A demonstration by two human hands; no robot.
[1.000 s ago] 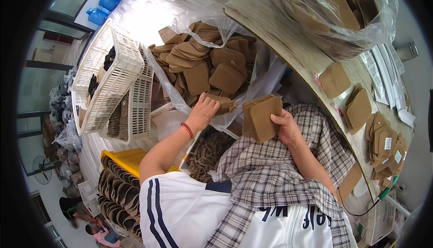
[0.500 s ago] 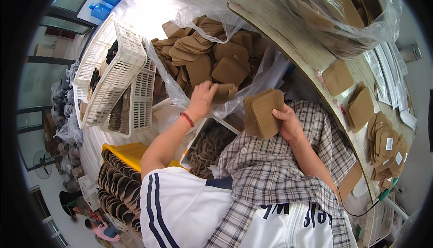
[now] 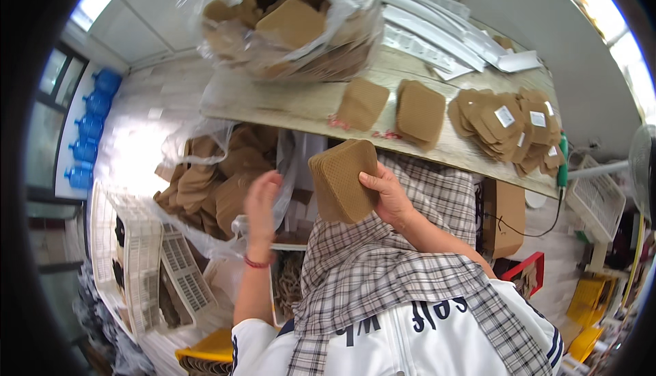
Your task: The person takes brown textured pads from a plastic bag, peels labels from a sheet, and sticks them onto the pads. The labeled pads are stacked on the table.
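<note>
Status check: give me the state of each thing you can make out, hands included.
Left hand: fingers extended, blurred, nothing visible in it
Stack of brown textured pads: held, edges slightly offset
Right hand: closed on that stack
Lower plastic bag: open, filled
Tabletop plastic bag: open, filled
Labelled pads: heaped, overlapping
Blue water jugs: lined up

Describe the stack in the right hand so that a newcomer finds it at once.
Find the long table across the upper half. Just below its near edge is the right hand. It grips the brown stack, the only one held in a hand.
</note>
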